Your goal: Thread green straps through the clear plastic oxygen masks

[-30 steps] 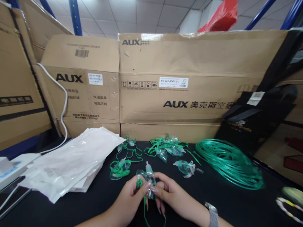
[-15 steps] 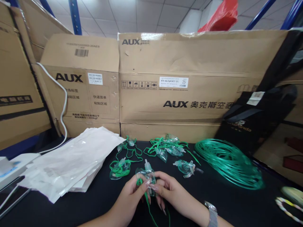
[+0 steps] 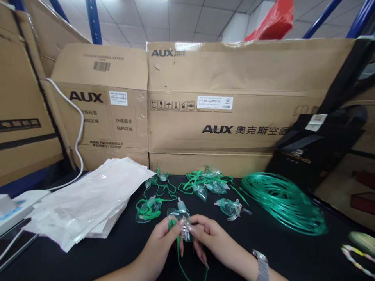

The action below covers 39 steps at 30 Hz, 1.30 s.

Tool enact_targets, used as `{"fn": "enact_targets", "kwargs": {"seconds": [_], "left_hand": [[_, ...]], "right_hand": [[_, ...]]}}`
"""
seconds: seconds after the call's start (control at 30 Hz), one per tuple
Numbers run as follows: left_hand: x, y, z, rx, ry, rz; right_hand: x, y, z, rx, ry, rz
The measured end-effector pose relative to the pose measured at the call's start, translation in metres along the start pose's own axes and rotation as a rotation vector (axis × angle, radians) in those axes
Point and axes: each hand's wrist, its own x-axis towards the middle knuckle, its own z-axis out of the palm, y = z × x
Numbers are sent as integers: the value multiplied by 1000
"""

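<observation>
Between my two hands is a clear green oxygen mask point(image 3: 179, 213), its white connector pointing away from me. My left hand point(image 3: 164, 237) pinches the mask's left side, where a green elastic strap point(image 3: 179, 253) is knotted and hangs down toward me. On the right side, my right hand point(image 3: 208, 233) is closed on the mask with thumb and fingers; a watch is on that wrist. Part of the mask is hidden behind my fingers. Just beyond lie another mask with a bundled strap point(image 3: 149, 208) and a mask without a visible strap point(image 3: 230, 208).
Several masks with tangled green straps point(image 3: 209, 181) lie at the back. A coil of green tubing point(image 3: 281, 203) is on the right, a beaded bracelet point(image 3: 357, 259) nearer. White pouches point(image 3: 96, 195) and a power strip point(image 3: 20, 208) sit left. Cardboard boxes point(image 3: 181, 136) stand behind.
The mask has shifted very slightly left and tilted a little in my hands. My right fingers have moved slightly, and the hanging strap has swung left.
</observation>
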Motion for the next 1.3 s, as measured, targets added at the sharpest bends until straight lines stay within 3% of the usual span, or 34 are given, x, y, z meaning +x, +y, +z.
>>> {"fn": "enact_targets", "kwargs": {"seconds": [0.33,0.8,1.07,1.3], "left_hand": [[-4,0,2,98,-31,-35],[-15,6,-1,-27,-111,19],[-15,9,2,16,-62,7],[-14,7,5,-87,-57,-45]], "right_hand": [[-2,-2,2,-28,3,28],[-4,-4,3,97,-34,-34],[-4,-8,4,197,-7,-32],[-8,-10,11,137,-29,-94]]}}
